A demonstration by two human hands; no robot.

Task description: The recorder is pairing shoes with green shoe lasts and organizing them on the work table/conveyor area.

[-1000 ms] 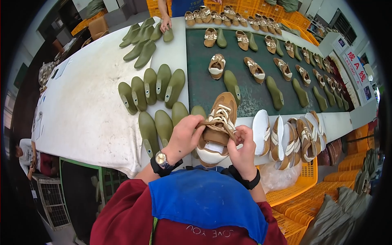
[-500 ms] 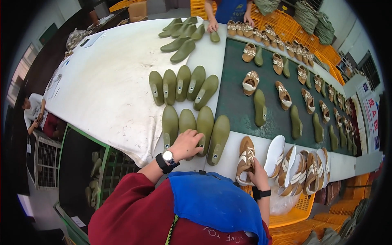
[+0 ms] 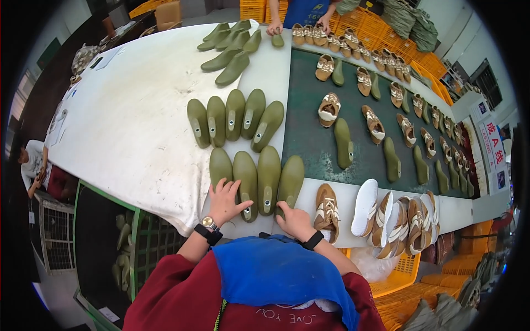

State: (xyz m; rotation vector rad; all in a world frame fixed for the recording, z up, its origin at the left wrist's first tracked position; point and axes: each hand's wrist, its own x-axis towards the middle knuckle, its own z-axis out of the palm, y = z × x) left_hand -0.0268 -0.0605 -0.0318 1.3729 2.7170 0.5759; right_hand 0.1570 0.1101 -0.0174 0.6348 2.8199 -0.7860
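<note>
Reaching: both hands are down on the near row of four olive-green shoe lasts (image 3: pixel 257 179) at the front edge of the white table (image 3: pixel 127 127).
Left hand: the left hand (image 3: pixel 224 201), wristwatch on the wrist, lies spread with fingers loose over the heels of the two left lasts; it touches them but is not closed around either.
Right hand: the right hand (image 3: pixel 294 219), dark band on the wrist, has its fingers curled at the heel of the rightmost last (image 3: pixel 290 179); whether it really grips cannot be told from above.
Finished shoe: a tan laced shoe (image 3: pixel 327 207) stands on the table just right of the right hand, touching neither hand.
Done, as judged: a leaning stack of tan and white shoes (image 3: pixel 400 218) sits further right along the table edge.
Left, as judged: the four near lasts, a second row of five lasts (image 3: pixel 236 117) behind them and a loose group of lasts (image 3: pixel 229 47) farther off are all bare, so plenty remains.
Belt: the dark green belt (image 3: pixel 309 138) carries shoes and bare lasts in lines.
Other person: hands (image 3: pixel 273 27) work at the far end.
</note>
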